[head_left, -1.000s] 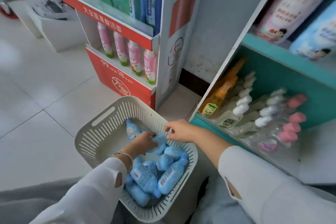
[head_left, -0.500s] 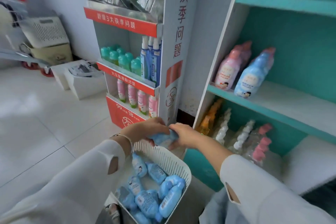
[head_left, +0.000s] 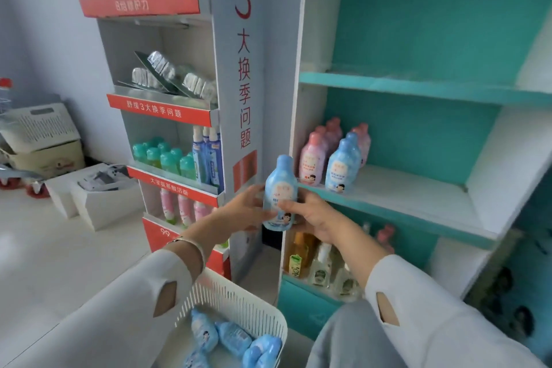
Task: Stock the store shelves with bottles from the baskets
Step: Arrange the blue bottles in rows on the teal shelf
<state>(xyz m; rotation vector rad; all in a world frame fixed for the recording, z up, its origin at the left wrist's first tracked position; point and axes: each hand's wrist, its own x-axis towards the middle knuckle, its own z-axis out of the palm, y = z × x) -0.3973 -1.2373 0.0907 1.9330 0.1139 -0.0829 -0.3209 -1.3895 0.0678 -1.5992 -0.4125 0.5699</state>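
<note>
Now — bottle gripped upright by left hand and right hand, both curled round it | shelf just right of them | risk: toppling shelved bottles on set-down

Glossy plastic bottle; matt slotted plastic basket.

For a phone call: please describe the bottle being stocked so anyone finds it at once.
Find the teal shelf unit on the right. At its middle shelf's left front corner, the left hand and right hand hold a blue bottle upright. Unlike the shelved blue bottle and those in the basket, it is in the air.
</note>
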